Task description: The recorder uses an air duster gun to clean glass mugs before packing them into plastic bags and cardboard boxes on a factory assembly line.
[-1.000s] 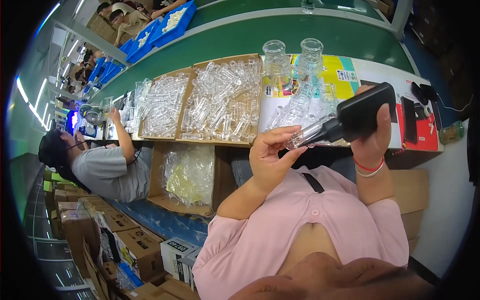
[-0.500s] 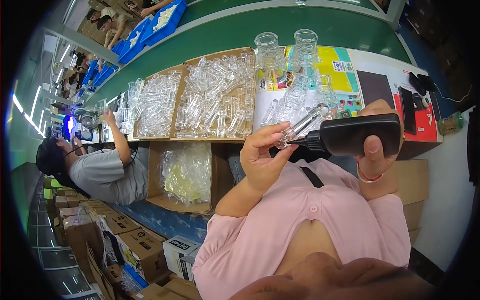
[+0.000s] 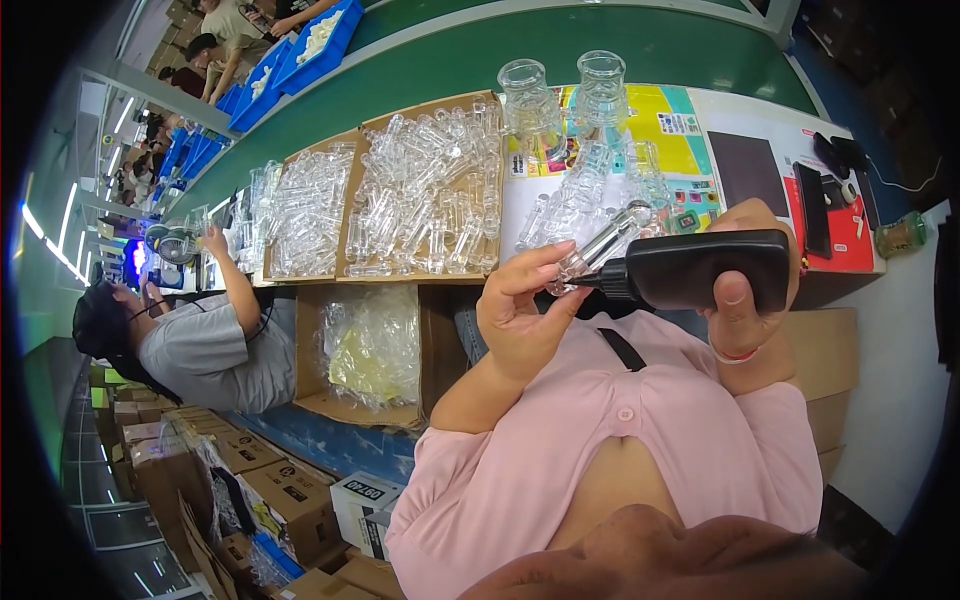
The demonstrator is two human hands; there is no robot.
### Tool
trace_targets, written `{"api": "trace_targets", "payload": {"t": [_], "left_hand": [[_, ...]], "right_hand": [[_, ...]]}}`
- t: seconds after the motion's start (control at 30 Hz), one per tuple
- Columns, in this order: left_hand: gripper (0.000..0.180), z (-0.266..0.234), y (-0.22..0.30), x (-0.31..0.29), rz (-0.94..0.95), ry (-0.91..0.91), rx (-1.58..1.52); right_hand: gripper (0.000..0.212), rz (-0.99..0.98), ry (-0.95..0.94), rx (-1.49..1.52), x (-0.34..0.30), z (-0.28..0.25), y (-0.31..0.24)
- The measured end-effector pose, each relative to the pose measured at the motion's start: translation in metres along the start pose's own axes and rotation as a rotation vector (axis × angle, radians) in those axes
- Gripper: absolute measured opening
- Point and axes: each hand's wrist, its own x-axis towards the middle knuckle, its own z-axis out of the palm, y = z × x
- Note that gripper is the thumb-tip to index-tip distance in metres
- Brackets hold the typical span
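The right hand [image 3: 752, 328] wraps its fingers round a black bottle [image 3: 700, 272], its nozzle [image 3: 612, 281] aimed at the lower end of a clear tube [image 3: 612, 236] pinched between the left hand's [image 3: 522, 312] thumb and fingers, by the near edge of the worktop [image 3: 720, 60]. Leftward along that edge, cardboard trays [image 3: 430, 277] hold similar tubes [image 3: 415, 190]; two wavy clear vessels [image 3: 602, 92] stand toward the far edge.

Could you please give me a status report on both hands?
Left hand: pinching clear tube near its closer end. Right hand: gripping black bottle, nozzle at that same end. Nothing seen blocking the nozzle; clear vessels beyond the hands.
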Motion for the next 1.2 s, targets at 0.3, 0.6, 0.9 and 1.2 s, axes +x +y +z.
{"api": "trace_targets", "payload": {"t": [0.3,0.6,0.9,1.2], "left_hand": [[0.042,0.002,0.002,0.001,0.056,-0.006,0.069],[0.041,-0.001,0.005,0.002,0.119,-0.032,0.266],[0.04,-0.004,0.014,0.008,0.175,-0.079,0.509],[0.039,-0.007,0.015,0.008,0.043,-0.085,0.426]], "right_hand": [[0.038,0.052,0.006,0.139,0.001,-0.002,0.003],[0.038,-0.041,-0.083,0.042,0.01,-0.009,0.001],[0.034,-0.29,-0.269,-0.307,0.009,-0.014,-0.018],[0.039,-0.675,-0.412,-0.293,0.005,-0.01,-0.015]]}}
